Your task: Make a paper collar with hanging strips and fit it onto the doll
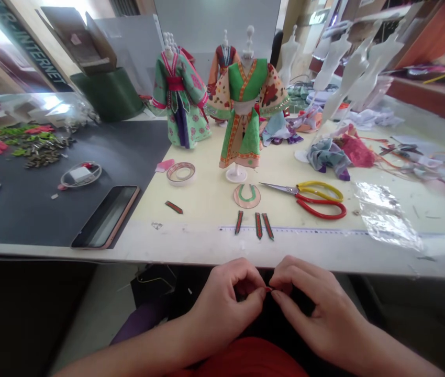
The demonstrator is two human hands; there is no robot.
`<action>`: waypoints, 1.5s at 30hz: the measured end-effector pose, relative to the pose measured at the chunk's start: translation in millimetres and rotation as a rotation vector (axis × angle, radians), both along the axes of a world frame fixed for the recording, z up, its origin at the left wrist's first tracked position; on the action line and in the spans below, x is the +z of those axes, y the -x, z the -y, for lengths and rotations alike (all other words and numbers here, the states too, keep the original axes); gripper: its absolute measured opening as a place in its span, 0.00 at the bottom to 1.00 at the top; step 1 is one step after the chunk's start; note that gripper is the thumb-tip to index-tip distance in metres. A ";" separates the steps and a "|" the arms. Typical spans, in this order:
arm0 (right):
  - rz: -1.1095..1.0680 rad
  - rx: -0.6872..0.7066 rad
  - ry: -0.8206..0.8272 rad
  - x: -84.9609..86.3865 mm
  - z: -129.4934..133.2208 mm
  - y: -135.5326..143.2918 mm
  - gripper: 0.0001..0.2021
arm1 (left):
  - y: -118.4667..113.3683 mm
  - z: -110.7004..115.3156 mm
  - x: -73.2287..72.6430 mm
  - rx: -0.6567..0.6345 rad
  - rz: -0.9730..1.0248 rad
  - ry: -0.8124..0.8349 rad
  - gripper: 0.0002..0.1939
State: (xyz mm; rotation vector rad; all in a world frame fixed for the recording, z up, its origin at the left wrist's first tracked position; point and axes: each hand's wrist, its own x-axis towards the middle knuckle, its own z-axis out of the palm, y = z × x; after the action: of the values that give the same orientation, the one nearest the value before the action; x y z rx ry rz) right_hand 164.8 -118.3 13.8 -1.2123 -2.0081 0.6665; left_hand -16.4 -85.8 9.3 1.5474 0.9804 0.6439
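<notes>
Below the table's front edge, my left hand (236, 296) and my right hand (311, 301) meet almost fingertip to fingertip. Both pinch a tiny red piece (268, 289), mostly hidden by the fingers. Beyond them on the table lie a dark red-and-green strip (238, 222), two more side by side (258, 225), and another strip (174, 207) farther left. A round peach piece with a green curved band (247, 196) lies in front of a small dress form in a green and patterned robe (244, 120). Scissors with yellow and red handles (304, 196) rest to its right.
A phone (106, 217) and an oval dish (81, 175) lie on the dark mat at left. Tape rolls (180, 174), a ruler (293, 230), clear plastic (387, 214) and fabric scraps (336, 154) are on the table. Bare white mannequins (367, 73) stand behind at right.
</notes>
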 end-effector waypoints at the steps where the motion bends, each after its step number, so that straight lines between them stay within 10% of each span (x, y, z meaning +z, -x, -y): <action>1: 0.009 -0.001 -0.011 -0.2 -0.4 -0.1 0.05 | 0.1 0.4 -0.9 -0.006 -0.005 -0.027 0.03; 9: 0.069 -0.017 0.018 -3.9 -3.9 3.3 0.07 | 1.2 1.0 -6.6 -0.037 -0.027 -0.186 0.05; 34: -0.105 -0.075 0.032 -15.3 -3.8 8.5 0.07 | -0.2 -3.4 -4.2 -0.029 0.004 0.110 0.04; 45: -0.189 -0.131 0.283 -6.1 -9.3 4.1 0.08 | -0.1 -6.8 -2.1 -0.019 -0.011 0.181 0.07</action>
State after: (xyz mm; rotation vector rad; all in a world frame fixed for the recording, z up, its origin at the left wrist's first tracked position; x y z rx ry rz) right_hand 160.7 -109.0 7.7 -1.3743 -1.7033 0.9851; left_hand -16.3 -79.0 7.2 1.4001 1.0035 0.5194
